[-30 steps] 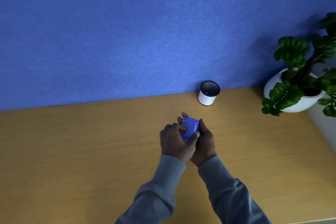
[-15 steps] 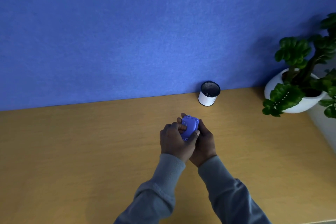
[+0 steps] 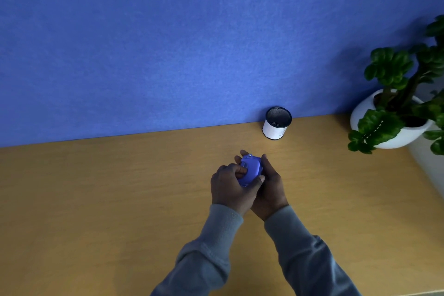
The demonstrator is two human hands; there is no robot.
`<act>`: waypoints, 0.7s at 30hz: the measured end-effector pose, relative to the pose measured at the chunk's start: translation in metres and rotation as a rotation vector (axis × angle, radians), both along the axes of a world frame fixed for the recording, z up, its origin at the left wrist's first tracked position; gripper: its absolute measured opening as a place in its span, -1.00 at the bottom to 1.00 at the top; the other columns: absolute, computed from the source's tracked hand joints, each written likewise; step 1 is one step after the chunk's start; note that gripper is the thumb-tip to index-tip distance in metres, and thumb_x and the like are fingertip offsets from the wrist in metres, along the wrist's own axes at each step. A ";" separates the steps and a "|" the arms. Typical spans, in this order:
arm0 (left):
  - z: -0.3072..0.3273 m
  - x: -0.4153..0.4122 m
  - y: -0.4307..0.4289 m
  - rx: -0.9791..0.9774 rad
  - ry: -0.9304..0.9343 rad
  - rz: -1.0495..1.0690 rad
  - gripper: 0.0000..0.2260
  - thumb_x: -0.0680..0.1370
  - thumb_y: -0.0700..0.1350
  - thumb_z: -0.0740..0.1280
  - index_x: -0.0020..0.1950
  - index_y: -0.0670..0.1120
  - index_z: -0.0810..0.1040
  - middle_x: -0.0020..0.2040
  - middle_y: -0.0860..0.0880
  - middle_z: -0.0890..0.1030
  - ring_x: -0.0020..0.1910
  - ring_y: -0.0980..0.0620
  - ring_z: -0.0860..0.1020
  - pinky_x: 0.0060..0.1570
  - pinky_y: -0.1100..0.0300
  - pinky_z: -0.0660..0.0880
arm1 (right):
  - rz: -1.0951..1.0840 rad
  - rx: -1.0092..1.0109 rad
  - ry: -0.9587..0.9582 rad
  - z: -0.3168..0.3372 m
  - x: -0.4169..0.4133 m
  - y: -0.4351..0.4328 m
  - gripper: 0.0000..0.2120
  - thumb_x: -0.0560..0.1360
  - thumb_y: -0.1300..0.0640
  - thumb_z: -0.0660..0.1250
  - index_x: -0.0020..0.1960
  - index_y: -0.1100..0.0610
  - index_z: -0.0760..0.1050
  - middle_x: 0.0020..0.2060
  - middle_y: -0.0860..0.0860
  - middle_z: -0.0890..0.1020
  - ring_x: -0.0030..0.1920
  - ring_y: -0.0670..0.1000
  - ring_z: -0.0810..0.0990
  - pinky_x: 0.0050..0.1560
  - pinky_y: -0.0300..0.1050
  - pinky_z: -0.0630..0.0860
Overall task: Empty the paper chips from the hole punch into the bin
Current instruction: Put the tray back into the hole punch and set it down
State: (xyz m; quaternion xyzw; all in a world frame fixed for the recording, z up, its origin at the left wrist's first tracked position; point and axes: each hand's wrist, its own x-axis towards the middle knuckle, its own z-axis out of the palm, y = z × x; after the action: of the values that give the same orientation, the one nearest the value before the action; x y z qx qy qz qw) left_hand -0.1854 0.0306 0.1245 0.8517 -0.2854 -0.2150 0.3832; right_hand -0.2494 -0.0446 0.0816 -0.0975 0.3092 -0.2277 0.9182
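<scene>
Both hands clasp blue hole punch (image 3: 249,169): left hand (image 3: 229,187) & right hand (image 3: 270,187), each grip closed round it. Bin (image 3: 276,123) sits on table (image 3: 96,199) just beyond grip, to the right.

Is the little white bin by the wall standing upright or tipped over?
Upright. The bin stands on its base on the desk against the blue wall, its dark open mouth facing up, apart from both hands.
</scene>
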 end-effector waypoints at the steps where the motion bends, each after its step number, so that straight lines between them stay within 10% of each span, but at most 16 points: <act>1: -0.001 0.000 0.000 -0.011 -0.005 -0.006 -0.58 0.32 0.19 0.56 0.04 -0.03 0.66 -0.04 0.05 0.65 -0.03 0.07 0.60 0.04 0.17 0.57 | -0.002 0.000 0.007 0.000 0.000 0.000 -0.52 0.63 -0.19 0.15 0.27 0.16 0.55 0.07 0.11 0.66 -0.01 0.11 0.68 0.07 0.02 0.64; 8: -0.013 0.002 0.013 -0.268 0.254 0.299 -0.94 0.54 0.01 0.41 -0.09 0.19 0.61 -0.08 0.10 0.68 -0.09 0.17 0.64 -0.16 0.36 0.52 | -0.086 0.022 0.033 0.001 0.002 -0.005 -0.50 0.67 -0.17 0.07 0.35 0.17 0.50 0.15 0.13 0.67 0.17 0.16 0.61 0.39 0.15 0.40; 14: -0.025 0.000 0.021 -0.375 0.996 0.401 -0.79 0.59 -0.15 0.37 -0.17 -0.12 0.77 -0.16 -0.11 0.76 -0.16 -0.04 0.72 -0.18 0.16 0.64 | -0.167 0.049 -0.011 0.001 0.004 -0.007 -0.48 0.69 -0.14 0.06 0.46 0.20 0.41 0.28 0.17 0.63 0.29 0.16 0.57 0.28 0.07 0.49; 21: -0.018 0.005 0.018 -0.512 1.045 0.493 -0.87 0.56 -0.23 0.42 0.02 -0.28 0.70 -0.10 -0.19 0.76 -0.17 -0.04 0.74 -0.20 0.16 0.66 | -0.193 0.000 -0.044 0.006 0.000 -0.003 -0.54 0.70 -0.05 0.08 0.39 0.24 0.47 0.26 0.18 0.66 0.32 0.14 0.59 0.33 0.10 0.47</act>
State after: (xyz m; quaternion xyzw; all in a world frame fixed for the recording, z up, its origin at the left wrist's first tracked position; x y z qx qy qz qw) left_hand -0.1807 0.0490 0.1060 0.5562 0.1016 -0.4330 0.7020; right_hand -0.2498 -0.0480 0.0876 -0.0622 0.2970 -0.3170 0.8986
